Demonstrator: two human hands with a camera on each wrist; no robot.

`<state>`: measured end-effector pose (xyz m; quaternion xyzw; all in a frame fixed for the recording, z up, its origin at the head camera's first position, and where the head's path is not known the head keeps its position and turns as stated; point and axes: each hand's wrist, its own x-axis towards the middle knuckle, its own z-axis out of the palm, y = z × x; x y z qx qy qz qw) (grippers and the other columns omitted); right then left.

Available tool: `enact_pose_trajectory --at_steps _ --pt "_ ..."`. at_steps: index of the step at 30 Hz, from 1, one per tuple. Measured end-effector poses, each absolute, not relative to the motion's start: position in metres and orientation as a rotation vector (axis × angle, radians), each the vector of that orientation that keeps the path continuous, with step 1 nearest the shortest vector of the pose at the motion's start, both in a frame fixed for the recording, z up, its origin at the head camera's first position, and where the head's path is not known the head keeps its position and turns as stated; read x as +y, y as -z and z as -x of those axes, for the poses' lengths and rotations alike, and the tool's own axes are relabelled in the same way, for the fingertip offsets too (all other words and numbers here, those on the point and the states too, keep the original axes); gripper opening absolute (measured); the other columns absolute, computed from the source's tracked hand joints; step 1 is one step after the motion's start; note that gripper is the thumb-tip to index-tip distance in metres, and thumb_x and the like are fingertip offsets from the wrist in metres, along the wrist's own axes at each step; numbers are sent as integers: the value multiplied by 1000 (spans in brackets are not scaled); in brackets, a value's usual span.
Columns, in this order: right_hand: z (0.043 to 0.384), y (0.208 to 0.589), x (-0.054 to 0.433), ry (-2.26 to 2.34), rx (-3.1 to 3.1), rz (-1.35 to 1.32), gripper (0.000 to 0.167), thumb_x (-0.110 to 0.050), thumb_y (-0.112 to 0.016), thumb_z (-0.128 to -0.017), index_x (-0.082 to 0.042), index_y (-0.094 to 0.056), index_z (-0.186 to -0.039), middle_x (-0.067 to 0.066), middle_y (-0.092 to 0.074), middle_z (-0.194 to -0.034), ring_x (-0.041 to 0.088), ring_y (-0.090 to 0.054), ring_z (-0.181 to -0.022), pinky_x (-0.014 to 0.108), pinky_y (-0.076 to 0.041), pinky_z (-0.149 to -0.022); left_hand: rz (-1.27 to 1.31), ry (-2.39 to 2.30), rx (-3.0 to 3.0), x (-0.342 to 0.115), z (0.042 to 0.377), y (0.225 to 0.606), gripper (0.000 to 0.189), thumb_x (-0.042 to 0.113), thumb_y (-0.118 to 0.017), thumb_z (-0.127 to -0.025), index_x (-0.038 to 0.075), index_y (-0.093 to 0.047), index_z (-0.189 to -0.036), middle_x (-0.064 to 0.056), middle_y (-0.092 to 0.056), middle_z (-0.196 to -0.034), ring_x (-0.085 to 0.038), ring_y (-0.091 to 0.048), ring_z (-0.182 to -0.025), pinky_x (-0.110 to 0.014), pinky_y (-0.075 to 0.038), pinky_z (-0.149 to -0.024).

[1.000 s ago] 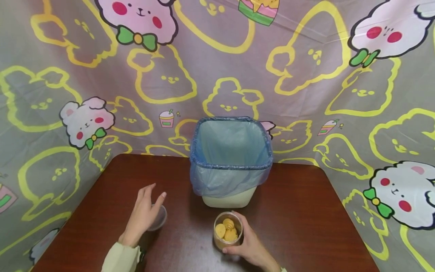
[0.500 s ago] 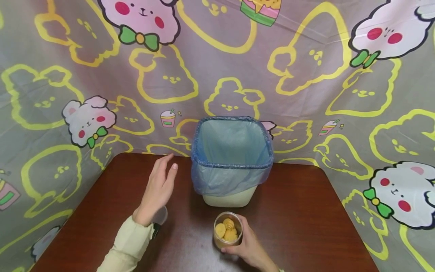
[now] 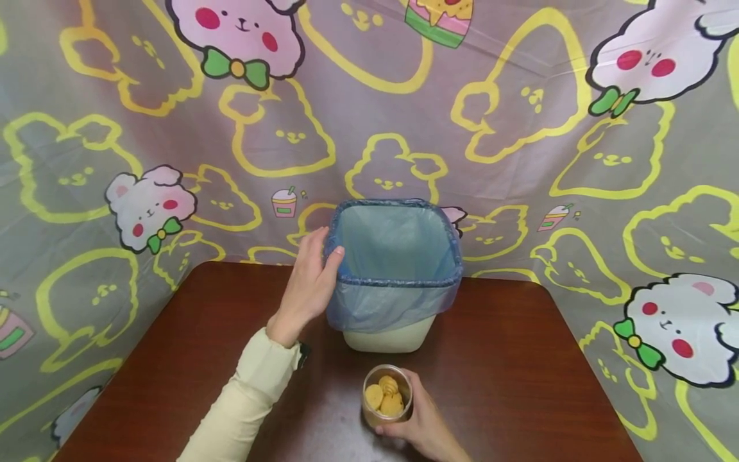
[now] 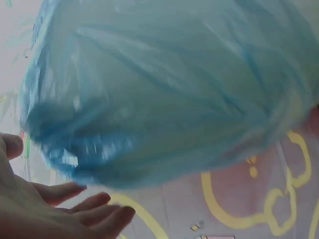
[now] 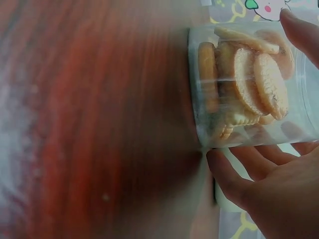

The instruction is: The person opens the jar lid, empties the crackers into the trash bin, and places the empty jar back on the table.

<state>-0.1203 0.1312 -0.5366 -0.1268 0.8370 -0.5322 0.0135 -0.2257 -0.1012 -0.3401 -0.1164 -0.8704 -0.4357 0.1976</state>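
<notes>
My right hand [image 3: 424, 417] grips a clear jar [image 3: 369, 420] on the table, thumb on the near side and fingers on the far side. Several round golden cookies [image 3: 388, 394] lie inside; the right wrist view shows the cookies [image 5: 244, 79] through the jar wall. The jar's top is uncovered. My left hand [image 3: 308, 276] is at the left rim of a pale bin [image 3: 383, 340] lined with a blue plastic bag [image 3: 392, 305]. In the left wrist view its fingers [image 4: 97, 214] are spread beside the bag [image 4: 164, 99]; whether they touch it cannot be told.
The bin stands upright on a dark brown wooden table [image 3: 508, 366], behind the jar. A patterned cloth [image 3: 502, 115] hangs behind and along both sides of the table.
My left hand has moved from the small clear round thing at the left, up and right to the bin's rim. The forearm now covers that thing. The right hand keeps holding the jar in place.
</notes>
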Motion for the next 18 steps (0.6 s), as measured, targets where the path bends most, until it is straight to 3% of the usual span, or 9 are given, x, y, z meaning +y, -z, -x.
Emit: enact_pose_trajectory --at_steps 7,13,18 --pt "120 539 134 1668 2575 387 97 -34 -93 -56 -19 -43 -138 -8 -58 -128 15 -55 -116 32 -41 -101 262 1084 -2548 -78 233 332 73 49 -41 -97 0 -28 -150 -19 -24 -157 -36 -13 -149 -55 -21 -117" --pt "119 539 137 1634 2565 399 96 -36 -91 -59 -19 -41 -138 -6 -57 -128 14 -54 -115 30 -42 -100 212 942 -2663 -70 239 334 84 58 -43 -94 -1 -25 -151 -21 -19 -159 -38 -14 -149 -55 -24 -116" --pt "119 538 137 1645 2543 381 96 -34 -92 -59 -21 -41 -138 -7 -56 -128 14 -54 -116 29 -41 -100 236 873 -2699 -72 241 334 81 52 -47 -93 -4 -28 -149 -23 -19 -158 -38 -17 -148 -52 -25 -116"
